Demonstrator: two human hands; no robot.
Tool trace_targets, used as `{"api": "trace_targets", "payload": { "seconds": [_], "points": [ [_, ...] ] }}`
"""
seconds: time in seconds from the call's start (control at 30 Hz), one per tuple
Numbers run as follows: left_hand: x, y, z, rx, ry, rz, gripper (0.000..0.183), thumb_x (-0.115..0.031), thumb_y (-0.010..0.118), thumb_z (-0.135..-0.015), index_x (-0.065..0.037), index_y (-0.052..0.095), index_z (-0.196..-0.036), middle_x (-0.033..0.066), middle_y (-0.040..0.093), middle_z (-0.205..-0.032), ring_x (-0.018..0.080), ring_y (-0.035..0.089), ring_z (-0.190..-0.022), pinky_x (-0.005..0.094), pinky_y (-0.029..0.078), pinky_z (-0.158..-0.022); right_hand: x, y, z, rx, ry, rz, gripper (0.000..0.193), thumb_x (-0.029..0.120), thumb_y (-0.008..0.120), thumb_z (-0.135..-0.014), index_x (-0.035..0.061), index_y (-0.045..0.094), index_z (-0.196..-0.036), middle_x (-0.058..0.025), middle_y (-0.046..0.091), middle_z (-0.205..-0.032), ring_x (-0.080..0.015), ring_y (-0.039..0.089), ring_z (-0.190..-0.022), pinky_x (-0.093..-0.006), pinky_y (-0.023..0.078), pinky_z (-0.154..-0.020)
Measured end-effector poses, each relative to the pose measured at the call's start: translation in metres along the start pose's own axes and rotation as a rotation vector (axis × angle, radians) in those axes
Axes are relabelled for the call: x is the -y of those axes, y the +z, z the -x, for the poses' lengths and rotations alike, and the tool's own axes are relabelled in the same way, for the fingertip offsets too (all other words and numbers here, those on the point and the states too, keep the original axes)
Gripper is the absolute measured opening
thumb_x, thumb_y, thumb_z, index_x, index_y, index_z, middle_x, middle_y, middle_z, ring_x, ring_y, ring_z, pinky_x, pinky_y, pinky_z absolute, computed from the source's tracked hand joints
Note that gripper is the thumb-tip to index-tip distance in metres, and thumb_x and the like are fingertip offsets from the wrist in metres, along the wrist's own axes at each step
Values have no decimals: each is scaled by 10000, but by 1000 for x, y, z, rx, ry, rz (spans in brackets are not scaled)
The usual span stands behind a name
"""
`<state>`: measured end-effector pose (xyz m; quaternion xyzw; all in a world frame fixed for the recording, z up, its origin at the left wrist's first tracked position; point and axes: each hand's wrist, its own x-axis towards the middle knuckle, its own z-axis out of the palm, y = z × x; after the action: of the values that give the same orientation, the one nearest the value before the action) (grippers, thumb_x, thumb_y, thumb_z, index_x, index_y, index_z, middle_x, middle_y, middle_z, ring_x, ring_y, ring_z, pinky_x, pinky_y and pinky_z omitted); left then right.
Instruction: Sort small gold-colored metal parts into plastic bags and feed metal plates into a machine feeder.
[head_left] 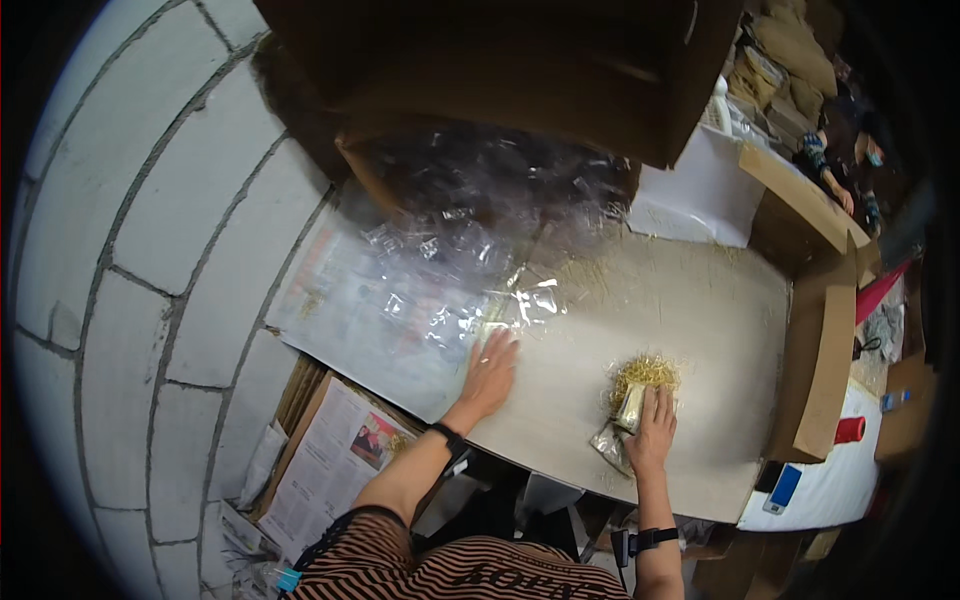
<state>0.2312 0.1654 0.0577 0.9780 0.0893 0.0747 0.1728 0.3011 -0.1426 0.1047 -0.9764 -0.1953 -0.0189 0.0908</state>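
Note:
My left hand (489, 374) lies on the table with its fingers stretched out, at the near edge of a spread of clear plastic packets (440, 265). Just beyond its fingertips one shiny clear packet (537, 299) catches the light. My right hand (654, 428) rests with straight fingers on a bundle of thin gold strips (640, 380), loose and curly at the far end. Crinkled clear wrapping (610, 447) sits against the bundle's near left side. What lies under the right palm is hidden.
A large cardboard box (500, 70) leans over the heap of packets at the back. Cardboard walls (825, 370) border the table (720, 330) on the right. A blue-screened phone (785, 487) and red spool (850, 430) are beyond them. Another person (845, 165) is at far right; white blocks wall the left.

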Motion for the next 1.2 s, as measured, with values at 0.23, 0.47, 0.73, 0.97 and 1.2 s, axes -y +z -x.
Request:
{"api": "trace_targets", "payload": {
  "seconds": [0.23, 0.47, 0.73, 0.97, 1.2],
  "points": [
    [155, -39, 40, -760, -683, 300, 486, -185, 498, -895, -9, 373, -1331, 260, 291, -1399, 391, 240, -1321, 446, 208, -1083, -10, 18, -28, -100, -95, -176, 639, -60, 611, -600, 72, 526, -1219, -183, 550, -1202, -377, 570, -1005, -402, 479, -866],
    [156, -36, -11, -542, -641, 435, 467, -225, 493, -908, -90, 394, -1344, 263, 301, -1393, 389, 250, -1317, 441, 225, -1070, -32, 0, -47, -91, 236, -929, 346, -58, 549, -714, -36, 600, -1055, -102, 670, -869, -258, 637, -798, -355, 502, -782],
    [67, 1, 41, -721, -797, 311, 512, -183, 487, -895, 19, 328, -1338, 270, 258, -1411, 412, 275, -1294, 448, 242, -1053, -79, 37, -24, -240, 637, -1745, 195, 19, 537, -841, -39, 578, -1023, -75, 623, -874, -162, 611, -723, -297, 514, -603],
    [29, -4, 72, -178, -804, -122, 597, -174, 479, -863, 23, 252, -1378, 186, 181, -1480, 327, 86, -1393, 522, 86, -1095, -53, 58, -17, -268, 787, -1954, 129, 47, 504, -814, 1, 584, -904, -77, 589, -783, -184, 576, -631, -308, 486, -531],
    [23, -3, 58, -90, -927, -121, 610, -197, 431, -885, -18, 186, -1415, 120, 135, -1506, 300, 61, -1400, 541, 68, -1092, -41, 42, -52, -284, 910, -2033, 123, 41, 507, -804, 12, 583, -896, -74, 582, -766, -188, 575, -633, -310, 481, -544]
  ]
}}
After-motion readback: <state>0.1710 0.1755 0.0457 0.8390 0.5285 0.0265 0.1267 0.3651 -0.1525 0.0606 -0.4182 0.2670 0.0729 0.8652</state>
